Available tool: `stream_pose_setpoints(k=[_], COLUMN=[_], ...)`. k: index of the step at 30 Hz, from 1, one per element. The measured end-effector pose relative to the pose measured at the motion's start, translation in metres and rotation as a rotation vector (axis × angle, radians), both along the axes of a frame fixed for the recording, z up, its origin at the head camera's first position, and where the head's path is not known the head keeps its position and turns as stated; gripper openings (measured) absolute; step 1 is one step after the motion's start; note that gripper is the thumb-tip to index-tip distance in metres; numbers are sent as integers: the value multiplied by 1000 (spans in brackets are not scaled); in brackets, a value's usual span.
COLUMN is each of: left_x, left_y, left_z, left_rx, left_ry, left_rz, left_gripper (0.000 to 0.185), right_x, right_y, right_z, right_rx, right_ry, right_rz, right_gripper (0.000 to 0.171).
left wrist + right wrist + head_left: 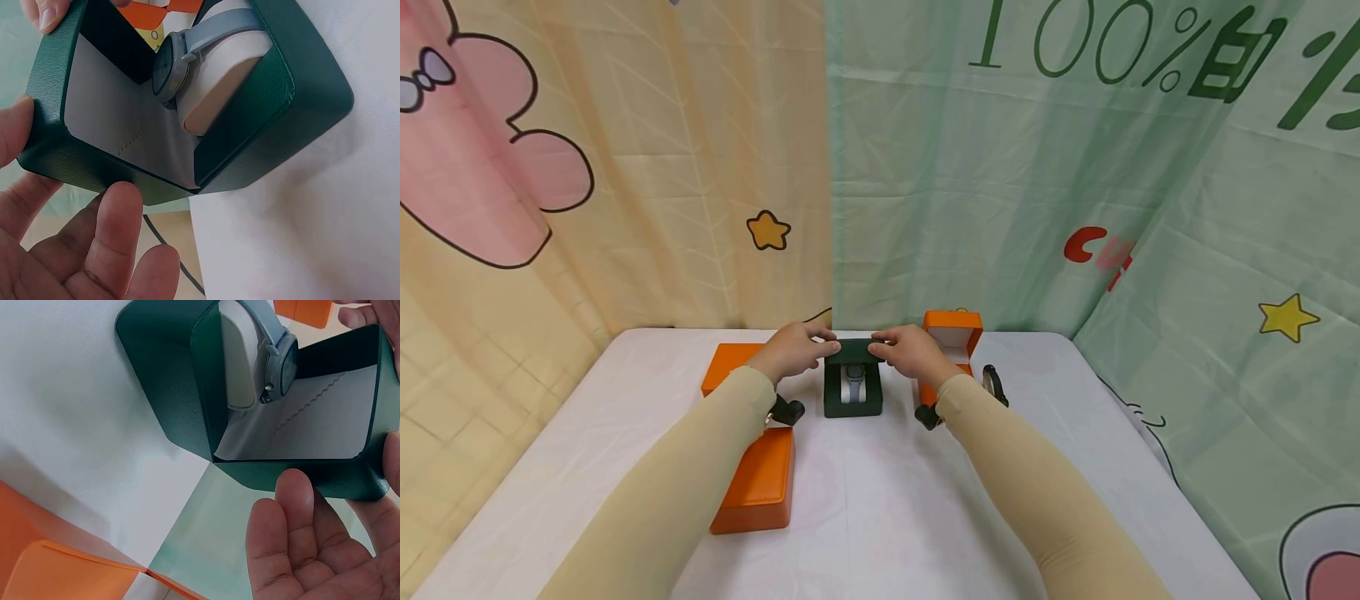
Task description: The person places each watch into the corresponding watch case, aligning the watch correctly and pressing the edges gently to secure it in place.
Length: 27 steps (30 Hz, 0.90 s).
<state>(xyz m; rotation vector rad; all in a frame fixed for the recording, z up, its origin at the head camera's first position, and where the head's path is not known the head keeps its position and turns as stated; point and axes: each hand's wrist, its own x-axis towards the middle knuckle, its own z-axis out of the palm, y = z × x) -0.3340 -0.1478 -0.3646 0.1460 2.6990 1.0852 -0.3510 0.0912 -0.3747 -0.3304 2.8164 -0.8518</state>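
Observation:
A dark green watch box [853, 411] stands on the white table with its hinged lid [852, 350] raised. Inside, a watch [170, 67] with a grey-blue strap is wrapped round a pale cushion [240, 369]. My left hand [793, 350] pinches the lid's left end between thumb and fingers, the thumb [14, 128] on its front edge. At the right end my right hand [913, 352] pinches the lid the same way. In both wrist views the other fingers lie beside or just off the lid's end wall. The lid's pale lining faces the watch.
An orange box [763, 479] lies shut near my left forearm, and another orange box [730, 362] sits behind it. At the right, an orange box [952, 325] stands with its lid up, beside a black looped band [993, 383]. Curtains [925, 208] hang behind the table.

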Motion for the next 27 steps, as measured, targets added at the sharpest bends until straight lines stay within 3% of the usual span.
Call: stream_pose_setpoints(k=[27], left_x=[2], left_y=[0], left_z=[-1], left_rx=[45], left_ry=[-36], left_rz=[10], left_gripper=[43], right_x=[6], right_y=[0], right_z=[-1], right_rx=[-28], right_ry=[-16], right_rz=[-19], right_gripper=[49])
